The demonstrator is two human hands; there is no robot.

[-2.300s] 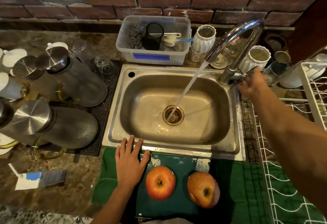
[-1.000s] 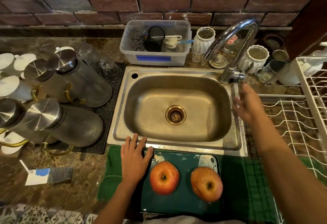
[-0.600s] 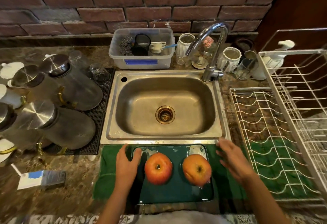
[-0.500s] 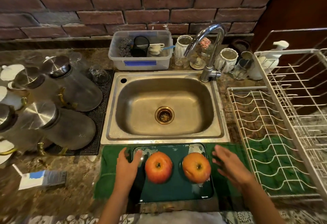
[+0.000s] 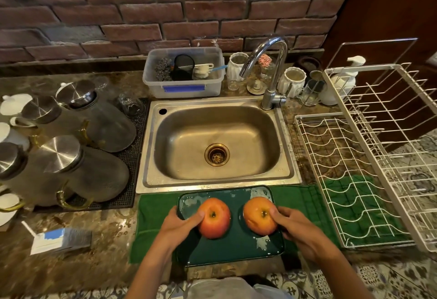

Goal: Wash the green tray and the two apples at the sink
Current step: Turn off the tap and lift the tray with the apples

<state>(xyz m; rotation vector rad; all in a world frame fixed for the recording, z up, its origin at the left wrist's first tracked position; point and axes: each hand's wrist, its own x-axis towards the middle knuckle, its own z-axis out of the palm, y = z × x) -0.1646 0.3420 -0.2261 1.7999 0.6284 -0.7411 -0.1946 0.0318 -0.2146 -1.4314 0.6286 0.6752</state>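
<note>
At the frame's lower centre, left hand (image 5: 177,225) and right hand (image 5: 298,229) gripping the tray (image 5: 230,250) edges, thumbs on the wet apples (image 5: 214,218); washing seemingly finished, next likely lifting level.

Both hands low, fingers (image 5: 282,213) loosely curled

A mottled brown stone counter (image 5: 78,268) holds a steel sink (image 5: 216,144) set into it. Directly on it lie a green cloth (image 5: 153,213) in front, a black mat (image 5: 132,176) left, a white wire rack (image 5: 354,180) right, and a plastic tub (image 5: 184,74) behind.
</note>
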